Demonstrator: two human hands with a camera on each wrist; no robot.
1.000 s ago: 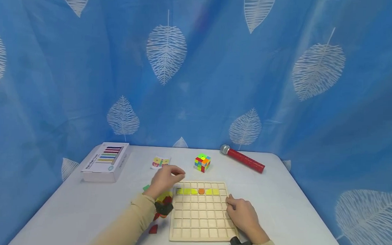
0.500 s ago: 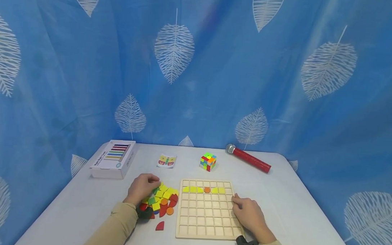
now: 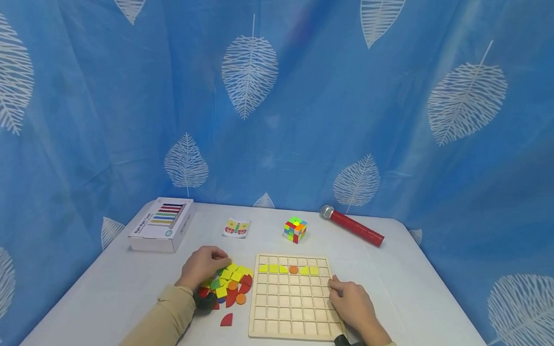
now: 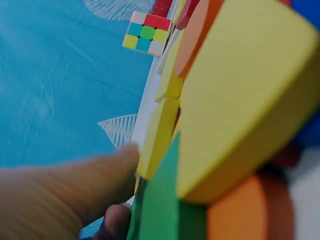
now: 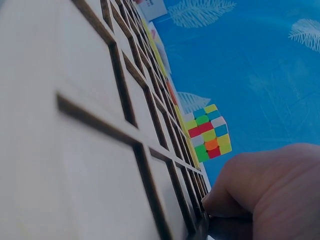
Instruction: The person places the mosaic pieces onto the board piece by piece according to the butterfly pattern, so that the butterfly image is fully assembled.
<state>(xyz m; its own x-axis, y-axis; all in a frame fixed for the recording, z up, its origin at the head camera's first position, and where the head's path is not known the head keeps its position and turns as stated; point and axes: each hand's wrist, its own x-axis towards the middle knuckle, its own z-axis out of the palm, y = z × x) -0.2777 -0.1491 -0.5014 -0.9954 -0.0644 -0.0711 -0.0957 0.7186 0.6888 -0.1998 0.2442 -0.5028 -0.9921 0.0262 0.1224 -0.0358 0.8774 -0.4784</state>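
My left hand [image 3: 204, 266] is at the far left edge of a pile of coloured tiles [image 3: 231, 276], mostly yellow with red, green and orange ones. In the left wrist view its thumb [image 4: 107, 172] reaches the edge of a yellow tile [image 4: 159, 135], close to a green tile [image 4: 162, 200]. Whether a tile is pinched there is hidden. With thumb and curled fingers, my right hand [image 3: 354, 305] grips the right edge of a wooden grid board [image 3: 291, 301]. One row near the board's far edge bears several yellow pieces [image 3: 273, 268] and an orange disc [image 3: 294, 270].
A pattern card [image 3: 236, 228] lies beyond the pile. Behind the board stands a puzzle cube [image 3: 295, 230], with a red microphone [image 3: 354, 227] to its right. A white box [image 3: 162, 225] sits at the back left. One red quarter-circle tile [image 3: 226, 320] lies apart, nearer me.
My left hand has moved from above the board's far left corner back left to the tile pile, then stayed nearly still. My right hand keeps gripping the board's edge.
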